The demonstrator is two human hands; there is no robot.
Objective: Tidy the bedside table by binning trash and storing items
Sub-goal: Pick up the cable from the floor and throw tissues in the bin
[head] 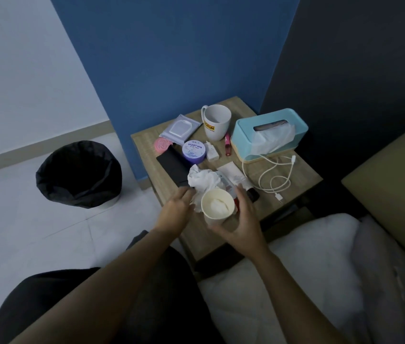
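At the bed [308, 269], beside a cluttered wooden surface [305, 177], we are at the trash-binning step of the tidy-up. The bin [78, 175], lined in black, stands open on the floor to the left, well apart from the surface. At the back of the surface a blue tissue box [269, 134] and a white mug [216, 121] stand near each other. Our right hand [243, 219] curls round a paper cup [217, 204] at the near edge, thumb on the near wall and fingers on the far side; a white wad sits inside the cup. Our left hand [178, 209] reaches with fingers extended to a crumpled tissue [202, 178] just behind the cup; we cannot tell whether the fingertips have pinched it. Smaller things for storing, a purple jar [194, 150] and a white cable [271, 177], lie further back. The next move, as we judge it, calls for a firm pinch on the tissue, then carrying tissue and cup leftward to the bin without tipping out the wad.
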